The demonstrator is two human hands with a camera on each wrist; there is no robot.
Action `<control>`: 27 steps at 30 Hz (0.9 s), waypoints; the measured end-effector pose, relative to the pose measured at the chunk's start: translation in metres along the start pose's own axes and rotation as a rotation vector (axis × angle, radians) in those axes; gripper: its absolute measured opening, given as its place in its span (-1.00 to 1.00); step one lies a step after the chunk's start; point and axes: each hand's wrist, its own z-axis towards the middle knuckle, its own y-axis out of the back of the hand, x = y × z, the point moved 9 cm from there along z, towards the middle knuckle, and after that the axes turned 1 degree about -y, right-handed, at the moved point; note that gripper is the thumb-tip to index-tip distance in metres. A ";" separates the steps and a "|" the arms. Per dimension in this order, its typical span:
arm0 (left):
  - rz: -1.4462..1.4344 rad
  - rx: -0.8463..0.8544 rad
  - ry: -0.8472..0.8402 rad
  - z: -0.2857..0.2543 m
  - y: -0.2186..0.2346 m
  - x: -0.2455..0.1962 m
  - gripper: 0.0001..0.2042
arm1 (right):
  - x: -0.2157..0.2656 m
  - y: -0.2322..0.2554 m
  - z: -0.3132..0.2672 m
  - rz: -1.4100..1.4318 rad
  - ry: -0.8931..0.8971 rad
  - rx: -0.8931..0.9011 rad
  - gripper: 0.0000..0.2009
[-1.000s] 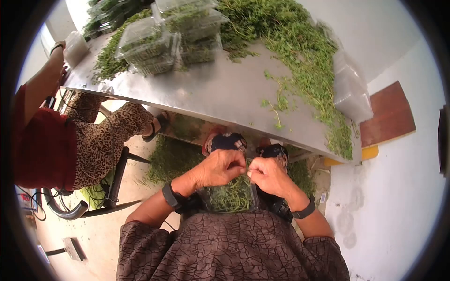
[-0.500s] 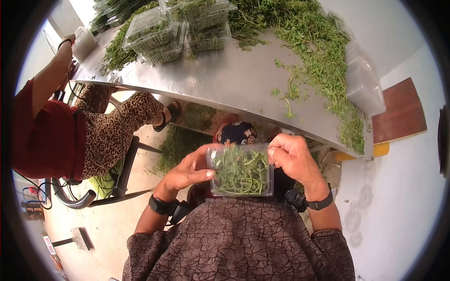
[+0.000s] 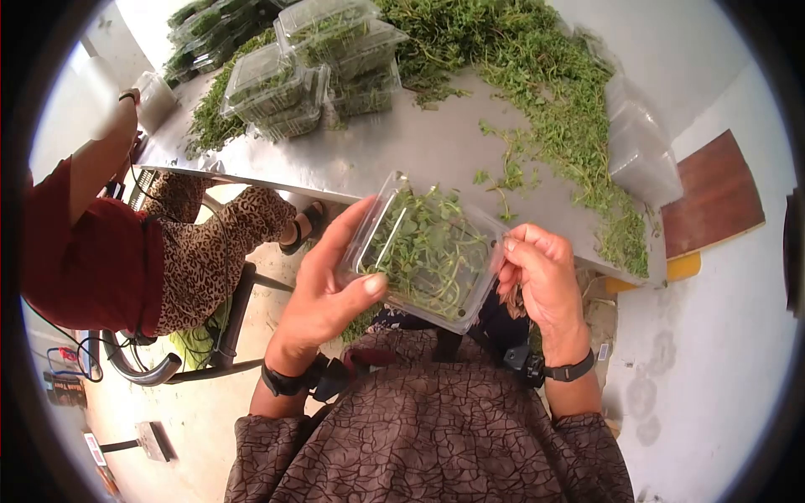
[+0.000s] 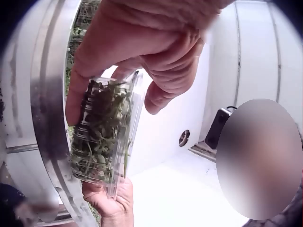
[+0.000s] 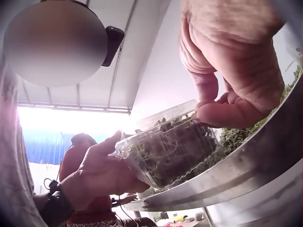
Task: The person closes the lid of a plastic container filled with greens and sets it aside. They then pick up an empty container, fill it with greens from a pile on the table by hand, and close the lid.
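Observation:
A clear plastic clamshell box (image 3: 432, 256) filled with leafy green sprigs is held tilted in front of the body, close to the table's near edge. My left hand (image 3: 323, 289) grips its left side, thumb over the near rim and fingers along the far side. At the opposite end, my right hand (image 3: 541, 272) pinches the box's right corner between thumb and fingers. The left wrist view shows the sprigs (image 4: 104, 127) pressed against the clear wall. In the right wrist view, the right fingertips (image 5: 208, 113) sit right at the rim.
The metal table (image 3: 369, 151) bears filled boxes (image 3: 327, 75) in stacks, a long heap of loose greens (image 3: 537, 92) and nested clear boxes (image 3: 641, 155). A person in red (image 3: 92, 260) sits at the left beside a chair frame (image 3: 226, 318).
The hands were together above the box in the lap; they then parted to its two sides. Since then the box has risen toward the table and turned, its left end pointing farther away.

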 end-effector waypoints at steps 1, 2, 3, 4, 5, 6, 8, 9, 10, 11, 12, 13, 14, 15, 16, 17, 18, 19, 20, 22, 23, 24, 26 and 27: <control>0.090 -0.031 0.014 0.003 -0.001 -0.001 -0.22 | -0.002 0.002 0.000 0.011 0.011 -0.012 -0.86; 0.112 -0.025 -0.061 0.007 -0.004 -0.007 -0.27 | -0.002 0.006 0.000 0.017 0.023 -0.042 -0.85; 0.201 -0.028 -0.157 0.011 -0.002 -0.008 -0.28 | 0.002 0.006 -0.002 0.014 0.044 -0.022 -0.85; 0.130 -0.062 -0.139 0.014 -0.003 -0.006 -0.29 | 0.004 0.011 -0.003 0.050 0.035 -0.051 -0.85; 0.058 -0.097 -0.121 0.016 -0.007 -0.005 -0.31 | 0.004 0.015 -0.004 0.087 0.024 -0.078 -0.84; 0.005 -0.132 -0.089 0.020 -0.010 -0.004 -0.36 | 0.006 0.014 -0.004 0.082 0.041 -0.049 -0.84; -0.029 -0.232 -0.118 0.030 -0.005 0.005 -0.37 | 0.008 0.016 -0.003 0.115 0.062 -0.037 -0.83; -0.071 -0.285 -0.136 0.035 -0.002 0.010 -0.37 | 0.009 0.013 -0.002 0.109 0.078 -0.015 -0.83; -0.032 -0.349 -0.171 0.040 0.003 0.013 -0.37 | 0.009 0.013 -0.002 0.128 0.078 -0.026 -0.83; -0.030 -0.358 -0.193 0.045 0.001 0.015 -0.37 | 0.008 0.014 -0.001 0.148 0.076 -0.040 -0.84; -0.060 -0.382 -0.202 0.050 -0.001 0.014 -0.36 | 0.006 0.015 0.001 0.168 0.079 -0.044 -0.84; -0.090 -0.406 -0.210 0.053 -0.002 0.011 -0.35 | 0.007 0.013 0.002 0.163 0.091 -0.028 -0.84; -0.110 -0.357 -0.128 0.056 -0.007 0.013 -0.34 | 0.006 0.013 0.003 0.180 0.086 -0.047 -0.85; -0.130 -0.332 -0.136 0.062 -0.011 0.018 -0.32 | 0.005 0.013 0.004 0.198 0.082 -0.069 -0.85; -0.105 -0.335 -0.183 0.066 -0.015 0.017 -0.27 | 0.004 0.013 0.006 0.220 0.070 -0.069 -0.85; -0.081 -0.335 -0.226 0.069 -0.017 0.017 -0.22 | 0.005 0.010 0.007 0.219 0.079 -0.065 -0.85; -0.081 -0.333 -0.234 0.071 -0.015 0.023 -0.22 | 0.006 0.010 0.008 0.216 0.085 -0.095 -0.86; 0.185 -0.409 -0.248 0.072 -0.009 0.025 -0.20 | 0.008 0.012 0.009 0.212 0.092 -0.125 -0.87; 0.451 -0.482 -0.261 0.073 -0.005 0.023 -0.18 | 0.008 0.013 0.011 0.212 0.103 -0.124 -0.87; 0.444 -0.479 -0.343 0.075 -0.008 0.023 -0.16 | 0.001 0.015 0.015 0.292 0.095 -0.096 -0.86; 0.438 -0.479 -0.413 0.074 -0.010 0.020 -0.14 | 0.000 0.015 0.016 0.291 0.099 -0.094 -0.86; 0.572 -0.449 -0.387 0.074 -0.013 0.016 -0.17 | -0.005 0.016 0.018 0.319 0.071 -0.102 -0.86; 0.576 -0.432 -0.358 0.073 -0.012 0.020 -0.17 | -0.010 0.017 0.020 0.336 0.057 -0.100 -0.85; 0.579 -0.408 -0.326 0.074 -0.013 0.024 -0.17 | -0.010 0.017 0.021 0.337 0.057 -0.099 -0.85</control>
